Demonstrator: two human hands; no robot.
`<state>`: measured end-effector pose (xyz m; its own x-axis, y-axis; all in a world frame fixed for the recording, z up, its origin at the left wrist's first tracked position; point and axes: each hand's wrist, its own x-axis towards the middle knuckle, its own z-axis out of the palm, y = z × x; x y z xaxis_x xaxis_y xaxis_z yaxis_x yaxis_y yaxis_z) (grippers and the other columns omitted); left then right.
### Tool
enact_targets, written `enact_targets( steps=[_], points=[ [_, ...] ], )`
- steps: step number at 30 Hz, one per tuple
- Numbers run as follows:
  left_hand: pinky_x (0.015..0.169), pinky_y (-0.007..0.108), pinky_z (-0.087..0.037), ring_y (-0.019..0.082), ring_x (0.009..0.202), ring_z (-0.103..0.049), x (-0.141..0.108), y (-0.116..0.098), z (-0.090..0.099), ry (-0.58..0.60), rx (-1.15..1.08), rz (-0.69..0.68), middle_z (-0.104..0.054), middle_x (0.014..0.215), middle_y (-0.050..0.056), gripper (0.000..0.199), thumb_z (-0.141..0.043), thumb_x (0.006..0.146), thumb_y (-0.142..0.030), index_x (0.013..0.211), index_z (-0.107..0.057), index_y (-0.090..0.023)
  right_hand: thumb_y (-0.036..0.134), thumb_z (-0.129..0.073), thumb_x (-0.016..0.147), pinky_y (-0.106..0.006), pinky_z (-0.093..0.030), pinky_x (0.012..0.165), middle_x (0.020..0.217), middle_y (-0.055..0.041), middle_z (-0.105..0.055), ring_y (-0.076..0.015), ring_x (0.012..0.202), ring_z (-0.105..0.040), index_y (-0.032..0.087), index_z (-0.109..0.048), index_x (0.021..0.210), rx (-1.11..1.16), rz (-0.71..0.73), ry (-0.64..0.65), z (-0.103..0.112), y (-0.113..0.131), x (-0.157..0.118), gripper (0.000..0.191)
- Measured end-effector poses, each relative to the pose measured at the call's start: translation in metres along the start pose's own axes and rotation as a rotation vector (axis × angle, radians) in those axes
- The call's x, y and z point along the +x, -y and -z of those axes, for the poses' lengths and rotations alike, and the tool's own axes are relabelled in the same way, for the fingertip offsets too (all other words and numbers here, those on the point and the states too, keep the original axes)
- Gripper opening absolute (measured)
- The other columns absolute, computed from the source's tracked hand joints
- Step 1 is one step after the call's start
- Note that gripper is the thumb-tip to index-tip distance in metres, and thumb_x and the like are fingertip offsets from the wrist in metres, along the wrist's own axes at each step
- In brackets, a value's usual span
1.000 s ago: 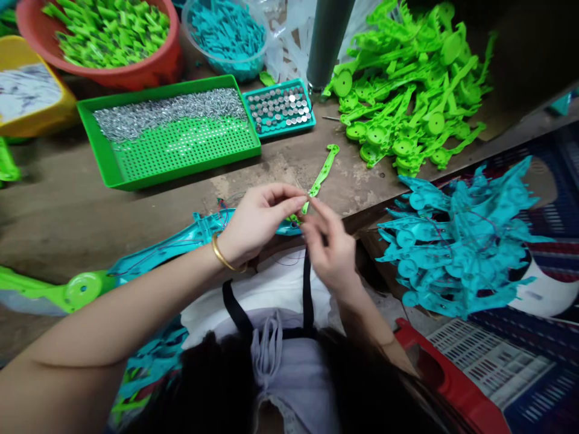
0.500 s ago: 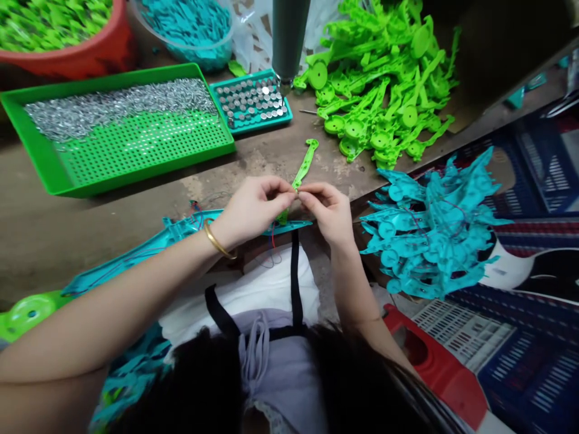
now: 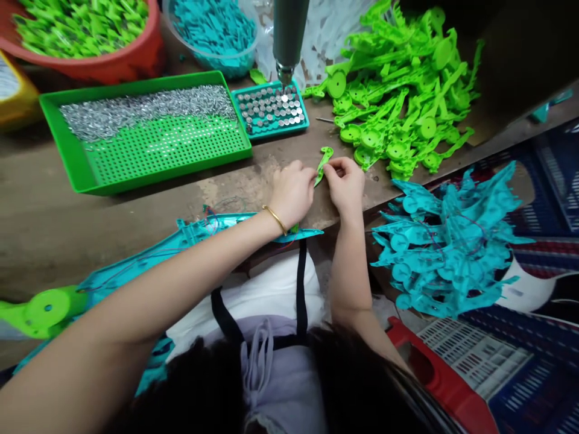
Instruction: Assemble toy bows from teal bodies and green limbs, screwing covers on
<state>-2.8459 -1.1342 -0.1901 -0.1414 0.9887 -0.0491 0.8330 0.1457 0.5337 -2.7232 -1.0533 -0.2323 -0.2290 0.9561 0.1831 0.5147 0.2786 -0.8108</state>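
A slim light-green plastic part (image 3: 324, 158) lies at the table's front edge, its curved tip pointing away from me. My left hand (image 3: 292, 191), with a gold bracelet at the wrist, is closed over the part's near portion. Pinched at the part's right side is my right hand (image 3: 347, 184); anything between its fingertips is too small to make out. Under my left wrist a long turquoise piece (image 3: 154, 256) with thin red and dark wires runs along the table edge.
A green tray (image 3: 158, 172) of metal pins and a small turquoise tray (image 3: 298, 128) of round metal pieces stand behind. Above hangs a metal cylinder (image 3: 289, 36). Green parts (image 3: 407, 96) are heaped back right, turquoise parts (image 3: 447, 241) right. Red (image 3: 136, 63) and clear (image 3: 212, 57) tubs stand back left.
Both hands have moved away from me and a little right in the view. My left hand now covers more of the green part. The whole view has shifted slightly.
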Motion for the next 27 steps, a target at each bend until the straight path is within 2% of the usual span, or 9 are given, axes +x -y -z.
enact_targets(
  steps=[9,14,17,23,27],
  points=[
    [0.084,0.037,-0.046,0.026,0.098,-0.059,-0.006,0.002,-0.013,0.009,0.129,-0.106,-0.061,0.108,0.013,0.033,-0.038,0.095,-0.018,0.111,-0.067,-0.014,0.019,-0.060,0.080,-0.033,-0.047,0.074,0.075,-0.0015,-0.062,-0.0160,0.071,-0.055,0.019,-0.062,0.071,-0.249,0.025,0.101,0.004,0.011,0.005,0.010],
    [0.084,0.040,-0.046,0.028,0.098,-0.059,-0.005,0.002,-0.015,0.002,0.100,-0.105,-0.061,0.105,0.015,0.032,-0.038,0.093,-0.015,0.103,-0.068,-0.013,0.016,-0.056,0.085,-0.037,-0.046,0.076,0.083,-0.0077,-0.062,-0.0214,0.079,-0.057,0.019,-0.065,0.072,-0.463,0.140,0.172,0.005,0.027,0.001,0.016],
    [0.085,0.041,-0.046,0.028,0.096,-0.059,-0.004,0.003,-0.015,0.003,0.070,-0.086,-0.061,0.104,0.016,0.032,-0.038,0.093,-0.015,0.103,-0.068,-0.013,0.016,-0.050,0.090,-0.037,-0.046,0.075,0.092,-0.0104,-0.063,-0.0243,0.088,-0.056,0.020,-0.069,0.083,-0.512,0.204,0.213,0.009,0.033,-0.013,0.020],
    [0.084,0.038,-0.047,0.027,0.096,-0.060,-0.002,0.002,-0.012,0.014,0.039,-0.052,-0.062,0.101,0.013,0.032,-0.038,0.094,-0.017,0.106,-0.068,-0.013,0.018,-0.042,0.093,-0.039,-0.049,0.073,0.117,-0.0118,-0.064,-0.0293,0.105,-0.049,0.024,-0.066,0.118,-0.561,0.200,0.193,0.015,0.026,-0.038,0.035],
    [0.086,0.039,-0.048,0.026,0.097,-0.061,0.000,0.001,-0.010,0.015,0.028,-0.046,-0.062,0.104,0.013,0.031,-0.040,0.093,-0.015,0.105,-0.068,-0.013,0.019,-0.041,0.094,-0.043,-0.049,0.086,0.123,-0.0109,-0.062,-0.0287,0.108,-0.050,0.024,-0.064,0.124,-0.498,0.194,0.183,0.013,0.023,-0.040,0.039]
  ],
)
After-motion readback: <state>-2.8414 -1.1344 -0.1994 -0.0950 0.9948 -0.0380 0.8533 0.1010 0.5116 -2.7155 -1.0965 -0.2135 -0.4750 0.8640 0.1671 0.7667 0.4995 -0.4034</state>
